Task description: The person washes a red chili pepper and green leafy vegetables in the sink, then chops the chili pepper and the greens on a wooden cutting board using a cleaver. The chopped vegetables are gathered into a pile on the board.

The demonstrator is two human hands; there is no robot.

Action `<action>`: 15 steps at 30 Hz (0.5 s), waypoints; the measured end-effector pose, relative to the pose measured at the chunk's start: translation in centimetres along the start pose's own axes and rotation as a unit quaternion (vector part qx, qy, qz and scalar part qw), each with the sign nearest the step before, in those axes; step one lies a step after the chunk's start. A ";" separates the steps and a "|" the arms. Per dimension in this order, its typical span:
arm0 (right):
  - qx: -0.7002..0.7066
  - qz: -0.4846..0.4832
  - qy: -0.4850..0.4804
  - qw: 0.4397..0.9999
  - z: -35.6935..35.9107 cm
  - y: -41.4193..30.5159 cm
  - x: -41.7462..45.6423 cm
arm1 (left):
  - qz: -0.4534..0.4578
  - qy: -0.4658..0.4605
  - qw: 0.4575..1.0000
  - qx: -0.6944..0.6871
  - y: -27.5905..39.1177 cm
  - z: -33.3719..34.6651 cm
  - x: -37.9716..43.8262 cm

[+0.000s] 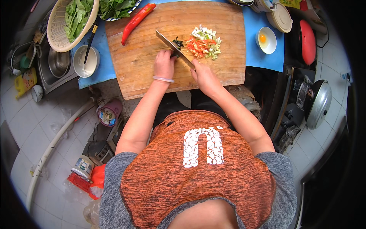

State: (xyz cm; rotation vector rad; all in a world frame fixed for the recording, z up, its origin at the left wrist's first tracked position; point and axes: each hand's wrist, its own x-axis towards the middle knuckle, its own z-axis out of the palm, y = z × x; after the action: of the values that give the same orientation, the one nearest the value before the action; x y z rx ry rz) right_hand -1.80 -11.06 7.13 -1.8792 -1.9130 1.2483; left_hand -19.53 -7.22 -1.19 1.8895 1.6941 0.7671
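Observation:
My right hand [205, 75] grips the handle of a kitchen knife [175, 48], whose broad blade slants to the upper left across the wooden cutting board [137, 65]. Curled fingers of my left hand [164, 64] rest on the board beside the blade, holding down a small dark food piece [173, 54] that they mostly hide. Just beyond the blade is a little heap of dark chopped bits [178, 43]. Farther right lie chopped red pepper pieces [197, 48] and pale green-white chopped vegetable [208, 34]. A whole long red chili [137, 23] lies at the board's upper left.
Left of the board stand a basket of green leaves [77, 18], a plate of greens [117, 8] and a bowl of white powder [91, 68] with chopsticks. To the right, a white bowl [270, 47] holds a cracked egg. A lidded pan [318, 104] sits on the stove.

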 end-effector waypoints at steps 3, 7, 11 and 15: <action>-0.024 0.014 0.006 1.000 0.6 -0.2 -0.2 | 0.010 -0.004 1.000 0.013 -0.1 0.4 0.1; -0.040 -0.043 0.036 0.998 1.7 0.5 1.3 | -0.001 -0.016 1.000 0.015 -0.4 0.8 0.2; 0.026 -0.068 0.069 0.995 2.1 0.8 2.8 | 0.022 0.003 1.000 0.009 -0.3 0.6 0.2; 0.068 -0.052 0.085 0.993 0.9 0.7 1.8 | 0.009 0.035 0.999 -0.033 -0.1 0.1 0.2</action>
State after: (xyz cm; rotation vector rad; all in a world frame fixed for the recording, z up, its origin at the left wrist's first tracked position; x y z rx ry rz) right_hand -2.17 -9.95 5.40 -1.7333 -1.7682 1.1191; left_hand -19.53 -7.00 -1.33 1.8560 1.6740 0.8952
